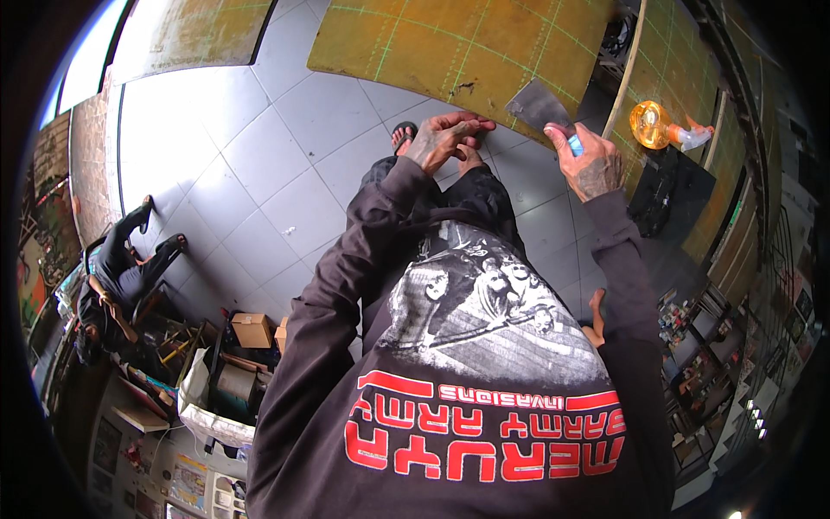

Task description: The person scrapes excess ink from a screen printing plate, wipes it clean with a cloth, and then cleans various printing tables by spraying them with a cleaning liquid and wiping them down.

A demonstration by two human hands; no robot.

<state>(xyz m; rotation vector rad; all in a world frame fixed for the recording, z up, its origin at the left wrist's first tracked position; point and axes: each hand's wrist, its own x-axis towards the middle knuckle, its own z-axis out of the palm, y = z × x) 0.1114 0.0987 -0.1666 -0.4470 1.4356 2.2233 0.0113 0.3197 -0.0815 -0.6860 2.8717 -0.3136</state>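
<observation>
My left hand (443,141) is at the front edge of the yellow board (389,39) with green grid lines, its fingers bent together; whether anything is inside them I cannot make out. My right hand (588,162) grips a wide metal scraper (538,106) by its blue handle, just below the board's right part, the blade reaching over the edge. To the right, an orange squeeze bottle (649,124) with a pale nozzle lies on another yellow gridded board (657,60), beside a dark object (659,190).
At left a co-worker (121,277) sits near cardboard boxes (252,329) and a cluttered white bin (197,406). Another board (181,35) is at upper left, over pale floor tiles (259,199). A bare foot (596,307) shows at lower right; shelves of clutter (700,346) stand behind.
</observation>
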